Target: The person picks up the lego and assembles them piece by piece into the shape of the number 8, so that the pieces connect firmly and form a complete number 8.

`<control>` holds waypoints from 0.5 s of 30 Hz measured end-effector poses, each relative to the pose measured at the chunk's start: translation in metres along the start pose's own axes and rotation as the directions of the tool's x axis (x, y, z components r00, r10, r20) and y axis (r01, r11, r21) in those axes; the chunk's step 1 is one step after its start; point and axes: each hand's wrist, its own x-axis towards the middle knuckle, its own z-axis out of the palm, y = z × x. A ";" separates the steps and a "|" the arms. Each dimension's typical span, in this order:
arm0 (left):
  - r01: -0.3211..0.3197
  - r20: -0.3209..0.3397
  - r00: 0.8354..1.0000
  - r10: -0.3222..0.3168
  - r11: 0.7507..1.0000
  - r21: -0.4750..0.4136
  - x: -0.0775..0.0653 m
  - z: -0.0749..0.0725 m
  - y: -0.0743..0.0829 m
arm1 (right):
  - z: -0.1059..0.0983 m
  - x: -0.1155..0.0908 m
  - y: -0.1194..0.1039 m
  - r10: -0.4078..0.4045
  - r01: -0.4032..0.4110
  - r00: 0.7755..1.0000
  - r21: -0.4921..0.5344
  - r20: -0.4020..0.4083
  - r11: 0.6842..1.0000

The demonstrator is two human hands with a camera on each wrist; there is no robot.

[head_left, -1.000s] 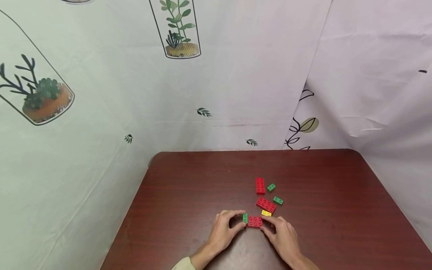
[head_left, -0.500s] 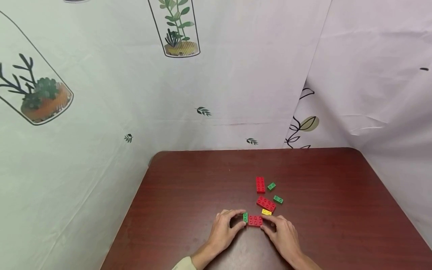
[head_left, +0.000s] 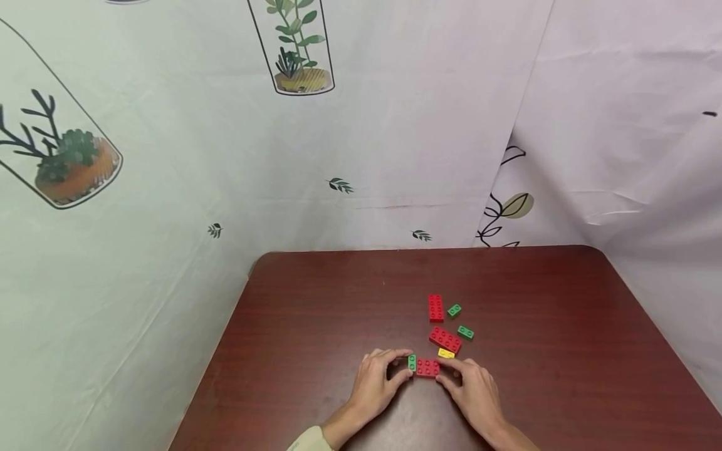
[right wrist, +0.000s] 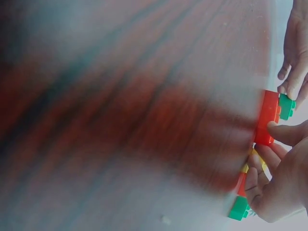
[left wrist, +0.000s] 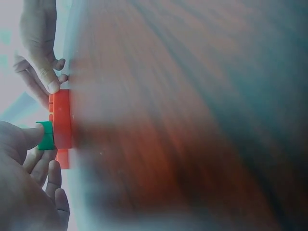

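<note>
A red toy brick lies on the table in front of me, its studs facing up. On its left end sits a small green brick, set crosswise over the studs, as the left wrist view shows from the side. My left hand pinches the green brick between thumb and forefinger. With thumb and forefinger, my right hand holds the right end of the red brick. Just behind the right fingertips lies a yellow brick, partly covered by them.
Behind the yellow brick rests a slanted red brick, with a green brick to its right. Farther back are another red brick and a small green brick. The brown table meets a patterned cloth wall.
My left hand and the green brick have edged slightly to the right. Both hands keep their hold, and the loose bricks lie as before.
</note>
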 end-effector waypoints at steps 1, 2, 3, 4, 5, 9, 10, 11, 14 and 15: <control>0.001 0.002 1.000 -0.001 1.000 0.001 0.000 0.000 0.000 | 0.000 0.000 0.000 -0.002 0.002 1.000 0.002 -0.001 1.000; 0.003 0.004 1.000 -0.003 1.000 0.002 0.000 0.000 -0.001 | 0.000 0.000 0.000 -0.003 0.003 1.000 0.003 -0.002 1.000; 0.004 0.006 1.000 -0.004 1.000 0.001 0.000 0.000 -0.001 | 0.000 0.000 0.000 -0.005 0.005 1.000 0.004 -0.004 1.000; 0.006 0.008 1.000 -0.006 1.000 -0.001 0.000 0.001 -0.001 | 0.000 0.000 0.001 -0.007 0.008 1.000 0.006 -0.006 1.000; 0.007 0.010 1.000 -0.007 1.000 -0.003 0.000 0.001 -0.001 | 0.000 -0.001 0.001 -0.009 0.009 1.000 0.006 -0.008 1.000; 0.006 0.010 1.000 -0.006 1.000 -0.012 -0.001 0.001 -0.002 | 0.000 -0.001 0.002 -0.012 0.012 1.000 0.010 -0.013 1.000; 0.006 0.009 1.000 -0.006 1.000 -0.015 -0.001 0.002 -0.002 | 0.000 -0.001 0.002 -0.012 0.012 1.000 0.012 -0.014 1.000; 0.007 0.008 1.000 -0.007 1.000 -0.016 -0.001 0.002 -0.003 | 0.001 -0.001 0.002 -0.012 0.012 1.000 0.013 -0.015 1.000; 0.008 0.006 1.000 -0.008 1.000 -0.016 -0.002 0.002 -0.003 | 0.001 -0.001 0.002 -0.012 0.013 1.000 0.032 -0.017 0.999; 0.008 0.007 1.000 -0.008 1.000 -0.015 -0.002 0.002 -0.003 | 0.001 -0.002 0.003 -0.010 0.010 1.000 0.042 -0.014 0.999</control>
